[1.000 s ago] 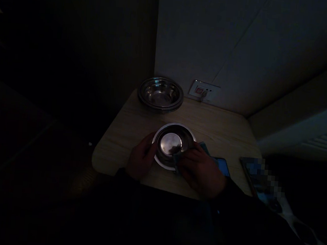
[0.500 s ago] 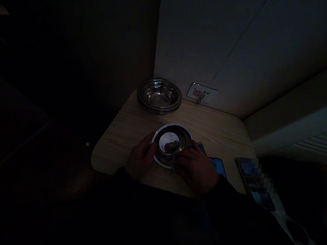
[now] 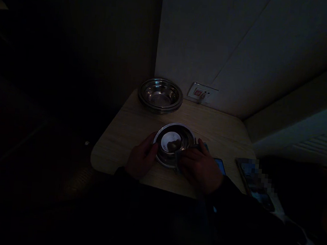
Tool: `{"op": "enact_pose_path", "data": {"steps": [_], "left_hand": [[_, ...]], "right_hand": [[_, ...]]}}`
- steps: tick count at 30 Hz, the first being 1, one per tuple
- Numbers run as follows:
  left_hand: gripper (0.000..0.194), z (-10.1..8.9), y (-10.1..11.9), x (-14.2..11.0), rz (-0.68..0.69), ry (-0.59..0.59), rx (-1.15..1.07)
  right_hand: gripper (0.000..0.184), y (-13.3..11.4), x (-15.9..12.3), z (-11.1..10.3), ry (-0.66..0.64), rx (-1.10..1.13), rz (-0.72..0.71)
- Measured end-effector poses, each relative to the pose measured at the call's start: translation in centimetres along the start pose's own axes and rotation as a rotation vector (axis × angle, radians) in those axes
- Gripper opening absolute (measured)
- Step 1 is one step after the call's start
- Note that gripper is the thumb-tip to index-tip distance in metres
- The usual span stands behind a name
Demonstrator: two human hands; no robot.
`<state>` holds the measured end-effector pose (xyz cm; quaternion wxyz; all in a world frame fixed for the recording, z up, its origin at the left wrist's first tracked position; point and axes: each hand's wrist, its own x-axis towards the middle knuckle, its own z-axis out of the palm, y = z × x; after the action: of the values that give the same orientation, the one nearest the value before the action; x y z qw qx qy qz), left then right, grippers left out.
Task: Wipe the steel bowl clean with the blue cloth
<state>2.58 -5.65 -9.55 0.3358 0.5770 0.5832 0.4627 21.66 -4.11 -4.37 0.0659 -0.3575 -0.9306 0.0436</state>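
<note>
A shiny steel bowl [image 3: 171, 141] is at the near part of the wooden table [image 3: 116, 141], its open side up. My left hand [image 3: 142, 157] grips its left rim, thumb on the near side. Closed round a bluish-green cloth [image 3: 177, 162], my right hand [image 3: 200, 167] presses at the bowl's right rim. A fold of the cloth sticks out beyond the knuckles. Most of the cloth is hidden under the fingers, and the light is very dim.
Several stacked steel bowls [image 3: 160, 96] stand at the table's back left corner. Behind them, a wall socket [image 3: 202, 92] has a red switch. A lit phone [image 3: 220, 165] lies by my right wrist. Another phone-like device [image 3: 255, 184] is farther right.
The bowl stays in my left hand, nearly in place. My right hand shifts slightly with the cloth along the right rim, its index finger now more raised. The view has moved a little.
</note>
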Motion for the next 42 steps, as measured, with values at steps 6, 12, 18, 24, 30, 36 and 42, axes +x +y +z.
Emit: {"op": "enact_pose_path", "data": {"steps": [6, 12, 18, 24, 30, 36, 42], "left_hand": [[0.044, -0.1, -0.2, -0.1, -0.003, -0.022, -0.001], [0.047, 0.0, -0.1, -0.1, -0.057, -0.023, -0.017], [0.044, -0.1, 0.3, -0.2, -0.100, -0.003, -0.027], [0.044, -0.1, 0.2, -0.1, -0.101, 0.006, -0.050], [0.043, -0.1, 0.2, -0.1, -0.102, 0.002, -0.006], [0.042, 0.0, 0.6, -0.2, -0.105, 0.007, 0.029], [0.043, 0.1, 0.6, -0.3, -0.134, 0.013, -0.016]], "right_hand": [[0.012, -0.4, 0.3, 0.2, 0.002, 0.006, 0.005], [0.012, 0.2, -0.5, 0.4, 0.066, 0.015, -0.014], [0.013, -0.1, -0.4, 1.1, 0.108, 0.069, -0.049], [0.019, 2.1, -2.6, 0.4, 0.156, 0.042, -0.091], [0.019, 2.0, -2.7, 0.6, 0.169, 0.080, -0.069], [0.016, -0.1, -1.2, 1.0, 0.094, 0.123, -0.020], [0.014, 0.0, -1.2, 0.5, 0.080, 0.097, -0.022]]}}
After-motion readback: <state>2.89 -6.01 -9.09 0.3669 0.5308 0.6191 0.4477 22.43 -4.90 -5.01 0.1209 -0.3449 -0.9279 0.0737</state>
